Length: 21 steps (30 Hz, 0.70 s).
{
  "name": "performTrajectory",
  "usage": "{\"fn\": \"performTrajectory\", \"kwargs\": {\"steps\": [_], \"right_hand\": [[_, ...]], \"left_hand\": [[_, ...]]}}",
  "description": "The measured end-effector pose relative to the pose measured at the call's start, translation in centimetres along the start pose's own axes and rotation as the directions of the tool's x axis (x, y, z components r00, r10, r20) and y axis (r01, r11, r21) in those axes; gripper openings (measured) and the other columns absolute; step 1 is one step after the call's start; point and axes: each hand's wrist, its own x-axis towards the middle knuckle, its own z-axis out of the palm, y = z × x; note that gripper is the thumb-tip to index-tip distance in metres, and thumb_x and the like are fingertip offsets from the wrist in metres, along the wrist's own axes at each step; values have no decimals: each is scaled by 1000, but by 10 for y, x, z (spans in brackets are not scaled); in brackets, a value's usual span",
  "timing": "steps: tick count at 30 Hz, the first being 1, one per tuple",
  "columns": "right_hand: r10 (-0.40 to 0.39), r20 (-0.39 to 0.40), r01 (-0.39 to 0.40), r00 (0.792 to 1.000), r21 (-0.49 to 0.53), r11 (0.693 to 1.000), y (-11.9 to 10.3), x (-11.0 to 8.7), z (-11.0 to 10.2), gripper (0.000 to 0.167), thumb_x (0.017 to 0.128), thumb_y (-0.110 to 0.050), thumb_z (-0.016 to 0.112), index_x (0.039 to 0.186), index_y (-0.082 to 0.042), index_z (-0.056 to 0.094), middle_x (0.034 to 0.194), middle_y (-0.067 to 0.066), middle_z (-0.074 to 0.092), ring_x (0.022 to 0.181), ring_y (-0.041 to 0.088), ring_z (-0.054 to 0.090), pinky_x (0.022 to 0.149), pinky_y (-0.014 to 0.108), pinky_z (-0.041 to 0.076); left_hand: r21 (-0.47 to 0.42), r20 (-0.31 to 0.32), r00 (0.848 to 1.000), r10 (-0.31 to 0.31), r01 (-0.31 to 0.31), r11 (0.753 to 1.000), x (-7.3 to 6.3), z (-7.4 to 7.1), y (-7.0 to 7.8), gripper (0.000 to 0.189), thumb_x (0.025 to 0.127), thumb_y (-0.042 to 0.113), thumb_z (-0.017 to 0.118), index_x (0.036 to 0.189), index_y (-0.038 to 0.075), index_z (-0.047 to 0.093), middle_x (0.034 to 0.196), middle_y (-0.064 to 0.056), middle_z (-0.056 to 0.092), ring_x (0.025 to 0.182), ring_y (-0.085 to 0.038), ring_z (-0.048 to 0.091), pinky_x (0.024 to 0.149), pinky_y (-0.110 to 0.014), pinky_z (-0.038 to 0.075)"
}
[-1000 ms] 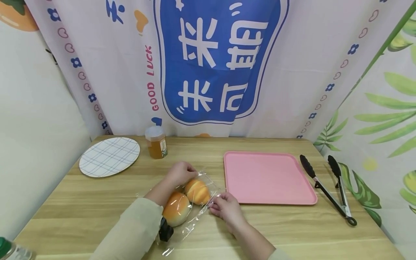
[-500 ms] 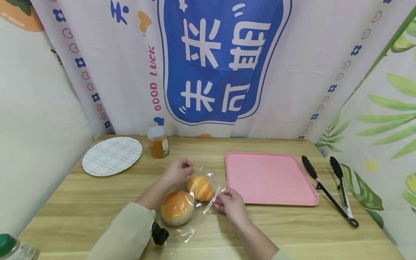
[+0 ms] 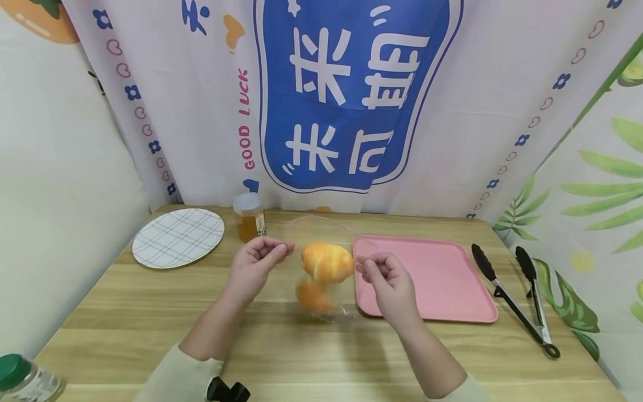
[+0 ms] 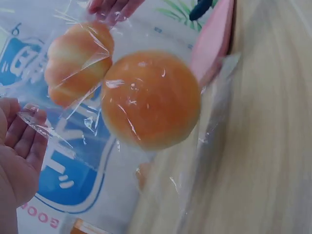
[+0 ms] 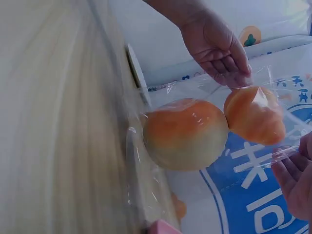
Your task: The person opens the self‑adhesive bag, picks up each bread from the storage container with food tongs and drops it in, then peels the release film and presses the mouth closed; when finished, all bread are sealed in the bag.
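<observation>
Left of the pink tray (image 3: pixel 432 282), a clear plastic bag (image 3: pixel 346 314) is pinched by left hand (image 3: pixel 257 267) and right hand (image 3: pixel 394 287), apart; the curtain (image 3: pixel 341 95) beyond reads "GOOD LUCK". Left wrist: glossy round bun (image 4: pixel 151 100), ridged bun (image 4: pixel 78 63) inside. Right wrist: probably the tray's edge.

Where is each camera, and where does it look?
On the head, looking forward and down at the table; left hand and right hand show, with forearms.
On the left wrist, looking at the clear bag; left hand at left, part of the right hand at top.
On the right wrist, facing the bag too; right hand at right, left hand and forearm at top.
Both wrist views share the round bun and ridged bun.
</observation>
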Motion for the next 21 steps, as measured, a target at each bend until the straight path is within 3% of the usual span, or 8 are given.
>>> {"fn": "performTrajectory", "kwargs": {"steps": [5, 9, 16, 21], "right_hand": [[-89, -7, 89, 996, -34, 995, -6, 7, 1, 13, 97, -3, 58, 101, 8, 61, 110, 26, 69, 89, -2, 65, 79, 16, 55], [-101, 14, 102, 995, -46, 994, -8, 11, 4, 14, 96, -3, 59, 102, 10, 62, 110, 26, 68, 90, -1, 63, 80, 14, 54], [-17, -29, 16, 999, -24, 1000, -1, 13, -9, 13, 97, -3, 58, 104, 7, 62, 111, 23, 68, 91, 2, 65, 85, 16, 55], [25, 42, -23, 999, -46, 999, 1, 13, -12, 13, 96, -4, 59, 102, 8, 62, 115, 23, 67, 94, -1, 64, 88, 16, 54]], "left_hand": [[79, -2, 997, 81, -80, 994, -2, 11, 8, 9, 92, 1, 64, 98, -6, 64, 93, 5, 75, 90, -5, 69, 86, -18, 56], [109, 8, 993, 118, -119, 987, -1, 17, 11, 15, 91, 1, 66, 101, -11, 63, 99, -5, 76, 90, -4, 69, 84, -19, 57], [34, -35, 993, 112, -111, 993, -7, 7, 5, 12, 92, -2, 62, 101, -11, 62, 94, 12, 75, 94, -1, 69, 88, -17, 56], [24, 21, 996, 91, -92, 996, -10, 5, 4, 15, 93, 1, 62, 102, -11, 61, 94, 17, 73, 96, -2, 68, 90, -17, 55]]}}
